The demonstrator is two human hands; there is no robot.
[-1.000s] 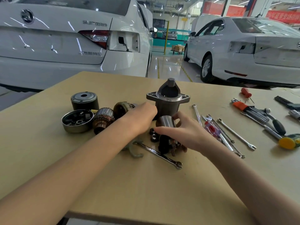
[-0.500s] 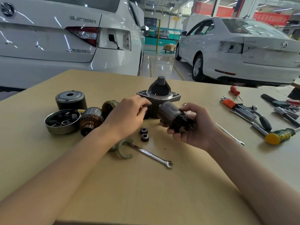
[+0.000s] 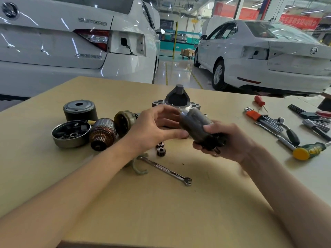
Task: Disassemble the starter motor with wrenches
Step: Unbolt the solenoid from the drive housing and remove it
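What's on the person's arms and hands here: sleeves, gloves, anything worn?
Nothing worn that shows. Both forearms are bare to the frame edge, no sleeves in view. The left hand and right hand are bare: no gloves, no watch or bands, no rings visible.

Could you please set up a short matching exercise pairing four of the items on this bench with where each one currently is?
Things:
1. grey cylinder
2. combination wrench
3. armature
4. yellow-ended handle

Places:
A. lying on the table's far right
B. held off the table in the right hand
C. flat on the table below the two small gears
D. beside the open round cap, on the left

Pairs: 1-B, 2-C, 3-D, 4-A
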